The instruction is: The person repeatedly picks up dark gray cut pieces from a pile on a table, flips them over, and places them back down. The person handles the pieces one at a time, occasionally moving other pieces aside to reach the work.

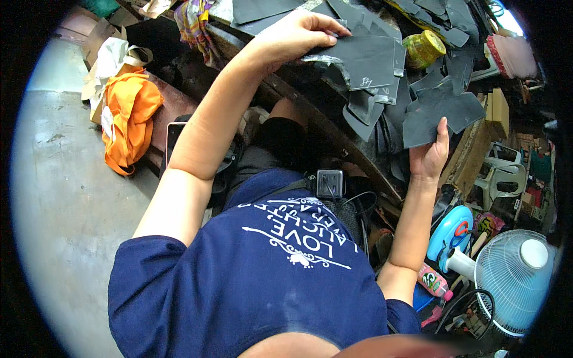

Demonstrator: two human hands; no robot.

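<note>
Sheets (pixel 367 59): probably light, bendy, best held by edges.
Our right hand (pixel 427 159) grips a dark piece (pixel 440 110); our left hand's (pixel 296 37) fingers sit narrow, hold unclear.

A black sheet (pixel 439 114) partly hides the right hand (pixel 428 159).

On my feed, the cut piece (pixel 440 112) at upper right reads plain charcoal grey, and the stacked sheets (pixel 369 64) at top centre match it, with small white marks. I get yellow-green on the jar (pixel 418 51) beside them. Upper left, I see bright orange fabric (pixel 131 113) and a purple-and-yellow checked cloth (pixel 196 30). Lower centre, the navy shirt (pixel 209 292) carries white lettering and scrolls; the lower-right fan (pixel 510 283) shows white and pale blue.
</note>
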